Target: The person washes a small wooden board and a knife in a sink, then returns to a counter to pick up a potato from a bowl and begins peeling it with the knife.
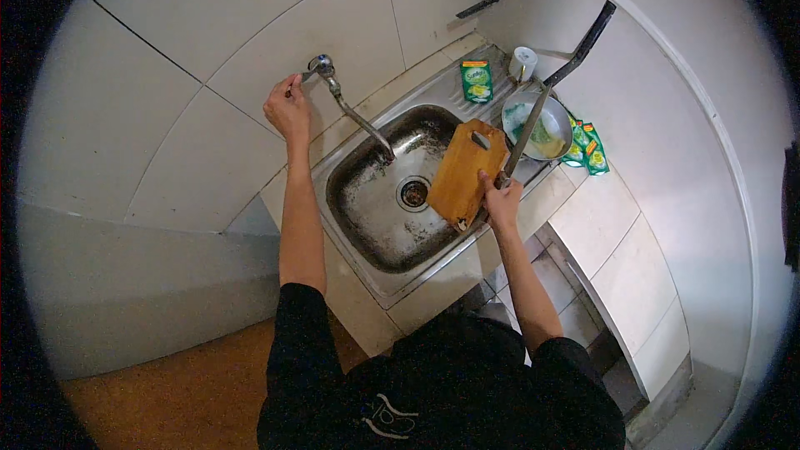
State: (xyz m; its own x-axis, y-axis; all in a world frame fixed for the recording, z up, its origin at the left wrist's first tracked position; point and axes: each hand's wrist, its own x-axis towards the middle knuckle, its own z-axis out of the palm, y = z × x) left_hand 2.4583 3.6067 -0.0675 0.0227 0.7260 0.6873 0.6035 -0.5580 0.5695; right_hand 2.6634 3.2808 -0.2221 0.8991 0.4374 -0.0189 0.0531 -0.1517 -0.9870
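Observation:
My left hand (pixel 290 107) pinches the lever of a metal wall tap (pixel 321 66), whose bent spout reaches over the sink. In my right hand (pixel 502 203) are a wooden cutting board (pixel 464 169) and a knife (pixel 529 127). The board has a handle slot at its upper end and a dark, worn lower corner. It is tilted over the right side of the stainless steel sink (pixel 369 225). Pointing up and away, the knife's blade crosses in front of a metal bowl (pixel 555 114). No water stream can be made out below the spout.
Inside the bowl lie suds and a green and yellow sponge (pixel 544 140). A green Sunlight packet (pixel 477 82) lies on the drainboard near a white cup (pixel 523 64). More green packets (pixel 590 149) rest right of the bowl. A black bracket (pixel 581 44) juts from the right wall.

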